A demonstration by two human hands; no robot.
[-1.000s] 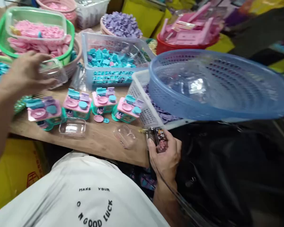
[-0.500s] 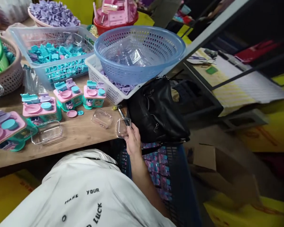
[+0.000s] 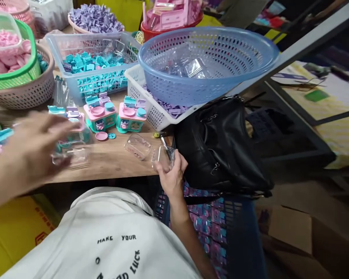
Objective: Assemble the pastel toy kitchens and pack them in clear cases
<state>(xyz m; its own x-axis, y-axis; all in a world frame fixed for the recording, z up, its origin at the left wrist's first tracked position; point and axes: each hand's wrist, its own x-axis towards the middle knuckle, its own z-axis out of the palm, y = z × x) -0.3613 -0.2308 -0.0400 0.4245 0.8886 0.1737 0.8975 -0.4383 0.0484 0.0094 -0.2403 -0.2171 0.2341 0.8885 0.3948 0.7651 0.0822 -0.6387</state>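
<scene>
My right hand [image 3: 171, 176] is at the table's front edge, fingers closed round a clear plastic case [image 3: 162, 158]. A second clear case [image 3: 138, 146] lies just left of it on the wood. My left hand [image 3: 36, 149] is blurred, low over the table above a clear tray [image 3: 72, 155] and a pink-and-teal toy kitchen set [image 3: 69, 120]; its fingers are smeared. Two more toy sets [image 3: 100, 112] [image 3: 132, 115] stand behind, with a loose pink disc [image 3: 101, 136] in front of them.
A blue round basket [image 3: 209, 62] rests on a white basket of purple parts [image 3: 151, 104]. A clear bin of teal parts [image 3: 95, 66] and a green basket of pink parts [image 3: 8, 50] sit behind. A black bag [image 3: 221, 147] lies right; below it a blue crate [image 3: 209, 228].
The view has swung back left. My left hand has come into sight over the toy sets. My right hand stays at the table edge with the clear case.
</scene>
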